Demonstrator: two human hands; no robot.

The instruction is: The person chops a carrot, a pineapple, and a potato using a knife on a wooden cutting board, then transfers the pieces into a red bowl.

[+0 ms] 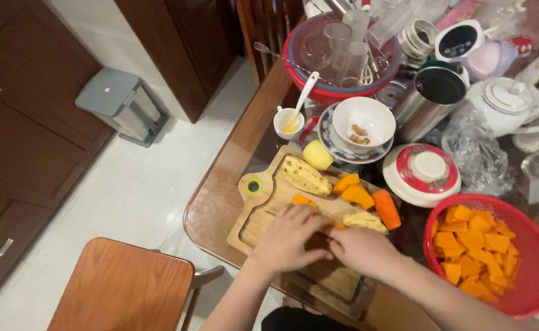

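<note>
Head view: left hand (pixel 291 238) curled over an orange pumpkin piece (pixel 338 225) on the wooden cutting board (pixel 263 211); right hand (pixel 361 248) closed beside it, grip contents hidden. Best kept: fingertips tucked, piece flat, cut chunks into red plastic colander (pixel 530 257).

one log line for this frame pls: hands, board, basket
left hand: on cutting board | right hand: beside it, grip hidden | squash pieces: on board | red basket: holds orange chunks

Whatever the left hand (pixel 291 236) and right hand (pixel 361 248) grip stays hidden; red colander (pixel 530 270) cut off at right edge.
</note>
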